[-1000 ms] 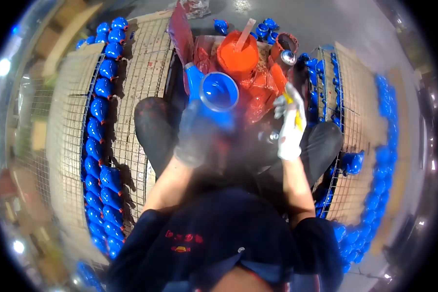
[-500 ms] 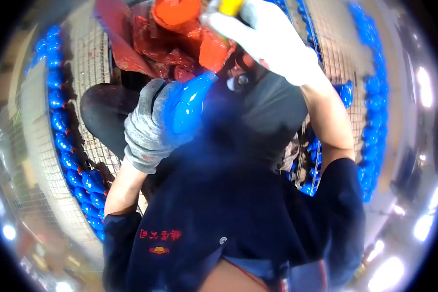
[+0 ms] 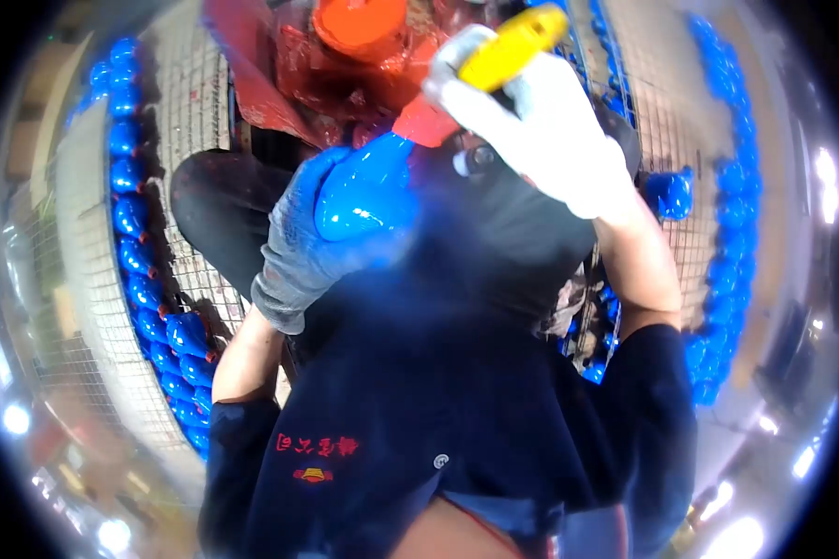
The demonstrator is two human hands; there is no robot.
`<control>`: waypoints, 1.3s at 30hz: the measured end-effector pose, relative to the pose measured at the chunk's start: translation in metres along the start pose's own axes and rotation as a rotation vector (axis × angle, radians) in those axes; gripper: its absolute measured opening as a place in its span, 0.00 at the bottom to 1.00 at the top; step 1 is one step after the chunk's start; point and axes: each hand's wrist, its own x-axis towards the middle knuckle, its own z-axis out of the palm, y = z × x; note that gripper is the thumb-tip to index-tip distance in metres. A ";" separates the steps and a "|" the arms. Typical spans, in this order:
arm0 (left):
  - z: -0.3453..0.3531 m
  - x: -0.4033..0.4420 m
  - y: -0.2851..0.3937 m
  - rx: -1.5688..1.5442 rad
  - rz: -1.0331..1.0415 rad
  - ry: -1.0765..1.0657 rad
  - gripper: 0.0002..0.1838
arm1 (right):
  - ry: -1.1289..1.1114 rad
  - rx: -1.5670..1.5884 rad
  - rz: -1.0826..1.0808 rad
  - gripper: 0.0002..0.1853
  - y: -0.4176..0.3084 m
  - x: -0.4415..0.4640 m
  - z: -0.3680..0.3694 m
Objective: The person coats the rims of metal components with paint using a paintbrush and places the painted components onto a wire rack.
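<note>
My left hand (image 3: 303, 238), in a grey glove stained blue, is wrapped round a glossy blue bottle-shaped piece (image 3: 364, 200). Its narrow end tilts up and to the right. In a white glove, my right hand (image 3: 550, 121) grips a paintbrush by its yellow handle (image 3: 513, 47). The red, paint-covered bristles (image 3: 426, 121) touch the narrow end of the blue piece, or lie just in front of it. Behind them is a round container of orange-red paint (image 3: 359, 23), set among crumpled red, paint-coated sheeting (image 3: 261, 79).
Rows of similar blue pieces (image 3: 129, 214) line a wire-mesh rack (image 3: 191, 121) on the left. More blue pieces (image 3: 732, 233) stand along the right side. A single blue piece (image 3: 669, 194) lies on the mesh near my right forearm. My bent knee (image 3: 214, 200) shows below the sheeting.
The brush has come down from the paint container to the blue piece's narrow end, its yellow handle now swung out to the right. My left hand has turned the piece.
</note>
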 end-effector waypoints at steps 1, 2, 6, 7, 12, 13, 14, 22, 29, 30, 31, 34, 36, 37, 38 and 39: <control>-0.002 0.000 -0.004 -0.230 -0.117 -0.027 0.54 | 0.037 0.140 -0.009 0.12 0.008 -0.003 0.006; -0.007 0.002 -0.004 -0.460 -0.230 -0.056 0.54 | 0.065 0.215 -0.021 0.09 0.013 -0.006 0.009; -0.009 -0.003 -0.004 -1.177 -0.424 -0.065 0.52 | 0.170 0.525 -0.104 0.09 0.039 -0.010 0.027; 0.004 -0.011 -0.016 -1.493 -0.470 0.110 0.54 | 0.186 0.561 -0.153 0.11 0.048 -0.010 0.031; 0.035 0.008 -0.038 -2.477 -0.355 -0.664 0.40 | 0.351 0.855 -0.137 0.09 0.092 -0.009 0.084; 0.051 0.016 -0.036 -2.507 -0.220 -0.898 0.38 | 0.384 1.021 -0.050 0.10 0.095 -0.009 0.099; 0.053 0.023 -0.042 -2.475 -0.118 -0.983 0.39 | 0.413 1.079 -0.006 0.09 0.101 -0.008 0.111; -0.027 0.049 -0.013 -1.819 0.070 -0.281 0.38 | 0.558 0.563 0.201 0.11 0.133 0.021 0.049; -0.070 0.110 0.013 -1.780 0.143 -0.054 0.40 | 0.242 -0.504 -0.210 0.12 0.188 0.087 0.083; -0.073 0.118 0.011 -1.830 0.243 -0.208 0.38 | 0.148 -0.598 -0.202 0.13 0.194 0.095 0.086; -0.072 0.120 0.022 -1.960 0.227 -0.077 0.39 | 0.106 -0.666 -0.185 0.13 0.198 0.101 0.092; -0.079 0.133 0.011 -2.096 0.310 -0.094 0.40 | 0.005 -0.806 -0.152 0.15 0.212 0.121 0.104; -0.082 0.132 0.006 -2.182 0.261 -0.087 0.40 | -0.027 -0.818 -0.140 0.15 0.214 0.128 0.108; -0.082 0.130 0.003 -2.226 0.232 -0.081 0.40 | -0.048 -0.843 -0.125 0.15 0.211 0.126 0.107; -0.082 0.127 -0.003 -2.147 0.212 -0.002 0.40 | -0.067 -0.869 -0.113 0.15 0.208 0.125 0.103; -0.079 0.123 -0.011 -2.065 0.192 0.072 0.41 | -0.039 -0.890 -0.173 0.14 0.200 0.116 0.098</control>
